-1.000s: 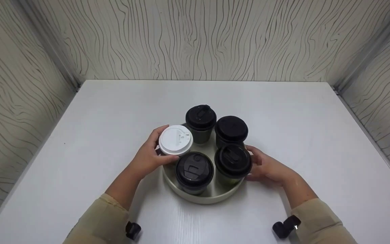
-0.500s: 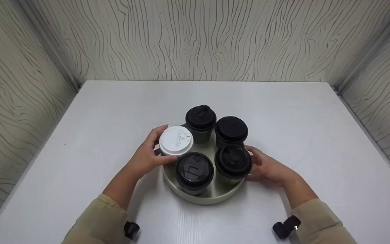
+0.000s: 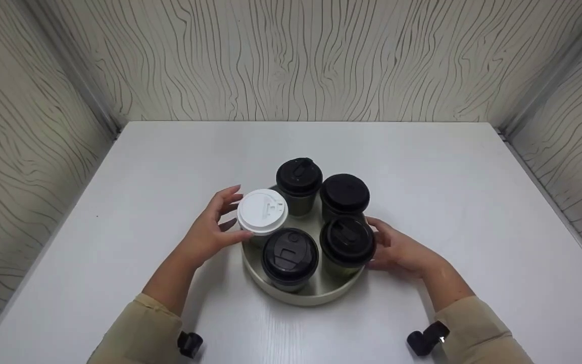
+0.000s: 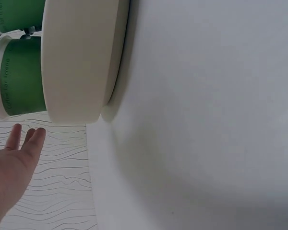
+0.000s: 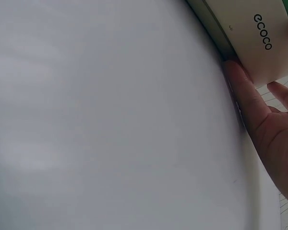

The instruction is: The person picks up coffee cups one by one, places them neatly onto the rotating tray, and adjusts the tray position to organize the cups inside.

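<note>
A round cream tray (image 3: 307, 299) with a low wall bears several takeaway coffee cups in a ring. One cup (image 3: 262, 210) has a white lid; the others wear black lids. Beside the white-lidded cup is my left hand (image 3: 204, 233), its fingers spread and its thumb tip near the lid's edge. In the left wrist view, the fingers stand apart from the green sleeve of a cup (image 4: 23, 75). My right hand (image 3: 403, 253) holds the tray's right side, next to a black-lidded cup (image 3: 347, 239). One finger (image 5: 245, 91) lies along the tray's lower edge, under its "ecoco" print.
The tray stands around the middle of a white table (image 3: 159, 167). Wood-grain panels (image 3: 291, 60) enclose the table at the back and both sides. Black wrist-mounted devices (image 3: 190, 344) sit on both beige sleeves.
My left hand has let go of the white-lidded cup and drawn back a little to the left, its fingers spreading. The right hand and the tray have stayed in place.
</note>
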Action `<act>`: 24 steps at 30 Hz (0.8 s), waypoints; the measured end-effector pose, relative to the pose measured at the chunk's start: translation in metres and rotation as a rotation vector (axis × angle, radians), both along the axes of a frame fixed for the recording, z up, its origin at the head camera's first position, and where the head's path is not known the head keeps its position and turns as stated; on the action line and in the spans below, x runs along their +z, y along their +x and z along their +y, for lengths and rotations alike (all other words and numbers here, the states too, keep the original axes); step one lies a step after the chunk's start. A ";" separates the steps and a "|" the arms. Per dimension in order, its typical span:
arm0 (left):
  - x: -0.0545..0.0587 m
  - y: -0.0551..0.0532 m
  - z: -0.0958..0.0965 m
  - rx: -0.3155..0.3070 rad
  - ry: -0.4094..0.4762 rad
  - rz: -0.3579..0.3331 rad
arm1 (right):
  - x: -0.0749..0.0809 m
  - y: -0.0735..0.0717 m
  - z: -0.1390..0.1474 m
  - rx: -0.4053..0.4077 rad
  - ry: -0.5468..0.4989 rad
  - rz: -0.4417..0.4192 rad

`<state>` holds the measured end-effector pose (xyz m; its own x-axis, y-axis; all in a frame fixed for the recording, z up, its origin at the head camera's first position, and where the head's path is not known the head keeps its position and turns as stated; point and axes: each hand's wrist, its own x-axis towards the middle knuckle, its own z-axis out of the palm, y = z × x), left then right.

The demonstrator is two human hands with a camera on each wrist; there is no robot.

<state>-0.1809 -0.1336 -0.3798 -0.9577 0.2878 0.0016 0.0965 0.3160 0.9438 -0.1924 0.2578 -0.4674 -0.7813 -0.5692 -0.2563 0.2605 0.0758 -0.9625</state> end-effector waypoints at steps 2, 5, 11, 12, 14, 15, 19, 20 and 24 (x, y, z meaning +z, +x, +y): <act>0.002 0.001 -0.002 0.004 -0.003 -0.002 | 0.000 -0.001 0.000 0.007 -0.007 0.000; 0.003 0.003 -0.005 0.010 0.002 -0.002 | 0.000 -0.002 0.000 0.012 -0.010 0.004; 0.005 0.003 -0.011 0.009 0.006 0.007 | 0.001 -0.001 0.000 -0.009 0.023 0.013; 0.005 0.002 -0.012 0.011 0.001 0.007 | 0.002 0.000 0.000 -0.015 0.039 0.016; 0.002 0.000 -0.015 0.018 -0.008 0.010 | 0.005 -0.001 0.001 -0.028 0.092 0.029; 0.000 -0.003 -0.017 0.023 -0.018 0.013 | 0.008 -0.001 0.003 -0.032 0.129 0.036; -0.009 -0.017 -0.031 0.060 -0.068 0.032 | 0.026 -0.008 0.013 -0.034 0.287 0.075; -0.010 -0.022 -0.035 0.073 -0.095 0.036 | 0.032 -0.010 0.017 -0.035 0.328 0.091; -0.005 -0.035 -0.055 0.131 -0.234 0.058 | 0.064 -0.020 0.033 -0.034 0.567 0.217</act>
<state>-0.2156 -0.1886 -0.3849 -0.9870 0.1606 0.0059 0.0926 0.5384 0.8376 -0.2121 0.2904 -0.4031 -0.8650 -0.3645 -0.3448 0.0736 0.5876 -0.8058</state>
